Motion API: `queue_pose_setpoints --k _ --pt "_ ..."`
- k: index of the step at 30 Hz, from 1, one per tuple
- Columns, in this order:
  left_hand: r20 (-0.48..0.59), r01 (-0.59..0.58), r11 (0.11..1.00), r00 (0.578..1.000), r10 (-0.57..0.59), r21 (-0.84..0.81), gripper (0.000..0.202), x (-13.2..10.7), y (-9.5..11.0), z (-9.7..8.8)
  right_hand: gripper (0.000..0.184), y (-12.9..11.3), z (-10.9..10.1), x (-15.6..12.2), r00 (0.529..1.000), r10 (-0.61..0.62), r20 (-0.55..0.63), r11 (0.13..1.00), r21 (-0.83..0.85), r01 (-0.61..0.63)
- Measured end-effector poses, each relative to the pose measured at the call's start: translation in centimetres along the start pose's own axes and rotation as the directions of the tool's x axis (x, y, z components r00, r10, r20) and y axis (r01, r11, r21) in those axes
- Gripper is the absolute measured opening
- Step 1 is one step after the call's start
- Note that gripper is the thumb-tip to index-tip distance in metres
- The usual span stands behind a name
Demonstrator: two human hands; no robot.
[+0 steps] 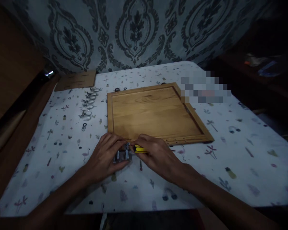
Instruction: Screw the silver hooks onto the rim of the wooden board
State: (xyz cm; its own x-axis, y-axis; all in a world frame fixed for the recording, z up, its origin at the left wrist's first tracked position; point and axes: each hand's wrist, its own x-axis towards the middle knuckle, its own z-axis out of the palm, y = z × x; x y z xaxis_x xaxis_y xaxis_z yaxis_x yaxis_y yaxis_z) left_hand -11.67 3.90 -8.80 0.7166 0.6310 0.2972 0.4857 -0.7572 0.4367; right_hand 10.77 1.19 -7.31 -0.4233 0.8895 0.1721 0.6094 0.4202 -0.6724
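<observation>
A wooden tray-like board (pixel 153 111) with a raised rim lies on a table covered by a white patterned cloth (pixel 230 150). Both my hands rest at its near edge. My left hand (pixel 105 156) is curled over small metal fittings (pixel 122 155) on the cloth, pinching them with its fingertips. My right hand (pixel 156 155) is closed around a yellow-and-black tool (pixel 139 149), its tip pointing left toward the metal fittings. The two hands almost touch.
Several metal hooks or rings (pixel 88 105) lie in a row left of the board. A brown cardboard piece (pixel 75 80) sits at the table's far left corner. A patterned wall stands behind. Dark furniture flanks both sides.
</observation>
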Motion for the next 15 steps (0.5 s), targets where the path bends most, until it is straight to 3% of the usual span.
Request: queue_pose_setpoints --k 4,15 --pt "-0.021 -0.005 1.000 1.000 0.005 -0.017 0.038 0.1 0.0 0.0 0.034 1.0 1.1 -0.5 0.996 -0.061 0.065 0.978 -0.197 0.072" --pt "-0.030 0.006 1.000 1.000 -0.007 -0.009 0.040 0.0 -0.3 0.4 0.031 1.3 2.1 -1.1 0.969 -0.244 0.026 0.879 -0.416 0.233"
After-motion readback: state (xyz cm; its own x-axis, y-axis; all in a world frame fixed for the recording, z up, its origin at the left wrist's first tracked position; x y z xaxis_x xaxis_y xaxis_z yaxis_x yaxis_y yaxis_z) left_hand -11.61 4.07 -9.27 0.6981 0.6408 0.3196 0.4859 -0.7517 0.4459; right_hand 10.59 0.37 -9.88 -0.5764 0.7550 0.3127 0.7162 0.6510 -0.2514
